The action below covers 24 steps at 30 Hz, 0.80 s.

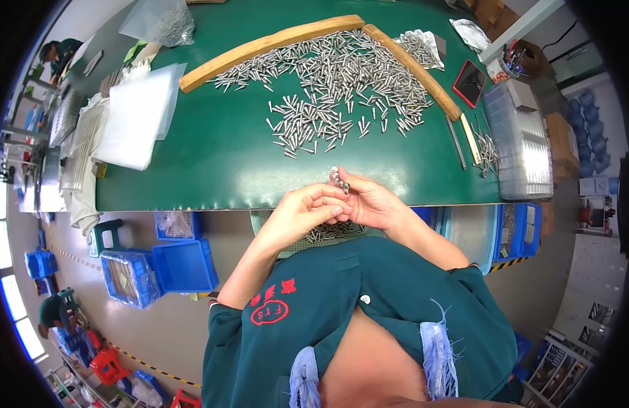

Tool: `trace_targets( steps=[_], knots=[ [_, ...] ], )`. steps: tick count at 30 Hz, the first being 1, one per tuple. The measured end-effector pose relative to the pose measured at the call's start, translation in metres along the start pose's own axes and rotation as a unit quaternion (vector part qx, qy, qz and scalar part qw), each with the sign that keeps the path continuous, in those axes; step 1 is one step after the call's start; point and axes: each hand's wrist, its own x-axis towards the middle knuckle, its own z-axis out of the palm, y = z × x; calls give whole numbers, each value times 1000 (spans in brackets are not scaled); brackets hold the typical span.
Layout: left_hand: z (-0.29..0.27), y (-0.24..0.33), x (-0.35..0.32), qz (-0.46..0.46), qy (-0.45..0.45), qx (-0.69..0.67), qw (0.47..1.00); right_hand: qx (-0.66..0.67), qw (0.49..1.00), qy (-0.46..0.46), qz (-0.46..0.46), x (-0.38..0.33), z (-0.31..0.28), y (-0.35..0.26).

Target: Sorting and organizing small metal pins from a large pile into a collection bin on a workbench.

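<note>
Left hand [297,216]: curled in, fingertips pinching small metal pins [339,180] together with the right.
Right hand [372,204]: closed around the same pins, touching the left hand.
Pins held: just over the near edge of the green table [212,163], above the lap.
Loose pile [341,78]: spread farther back, fenced by two wooden strips [273,44].
Risk: likely slip from the shared pinch, down past the table edge to the floor.
Cause: small smooth parts, held beyond the edge.
</note>
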Motion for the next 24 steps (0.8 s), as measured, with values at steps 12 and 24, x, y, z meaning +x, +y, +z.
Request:
trace_targets(
  steps=[12, 24],
  knots=[
    [-38, -10, -19, 79, 128, 68, 986, -107, 992, 66, -21, -7, -6, 1],
    [-33, -4, 15, 153, 280, 414, 852, -765, 531, 178, -319, 1, 10, -27]
  ],
)
